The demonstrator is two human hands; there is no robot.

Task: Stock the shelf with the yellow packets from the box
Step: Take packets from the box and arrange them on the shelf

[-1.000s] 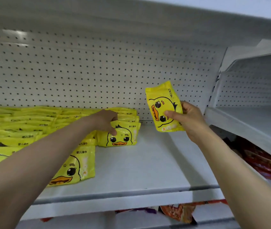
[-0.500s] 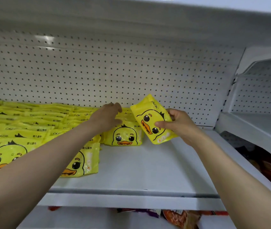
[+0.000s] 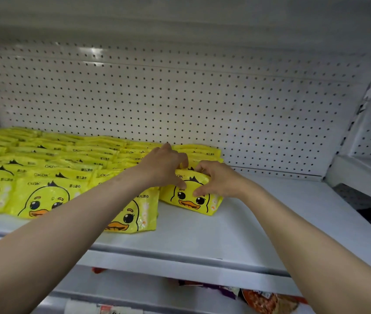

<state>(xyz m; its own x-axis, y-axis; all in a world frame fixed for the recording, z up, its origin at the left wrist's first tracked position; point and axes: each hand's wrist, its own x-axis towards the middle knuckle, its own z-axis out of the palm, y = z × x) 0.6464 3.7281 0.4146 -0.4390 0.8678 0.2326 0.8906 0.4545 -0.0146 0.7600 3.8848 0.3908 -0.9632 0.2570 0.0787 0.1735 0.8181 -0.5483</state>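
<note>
A yellow duck-face packet (image 3: 190,200) stands at the front of the rightmost stack on the white shelf (image 3: 259,223). My left hand (image 3: 164,165) grips its top left edge, thumb on the front and fingers curled behind. My right hand (image 3: 217,180) pinches its top right, thumb pressed near the duck's eye. Several rows of matching yellow packets (image 3: 51,168) fill the shelf's left half. The box is out of view.
A white pegboard back panel (image 3: 180,103) rises behind the packets. The shelf's right part is bare up to a side panel (image 3: 347,141). An upper shelf overhangs. Red and purple snack bags (image 3: 261,298) lie on the lower shelf.
My right hand brought the packet down and left onto the front of the rightmost stack. My left hand shifted from the stack's top to the packet's upper edge. The camera moved closer.
</note>
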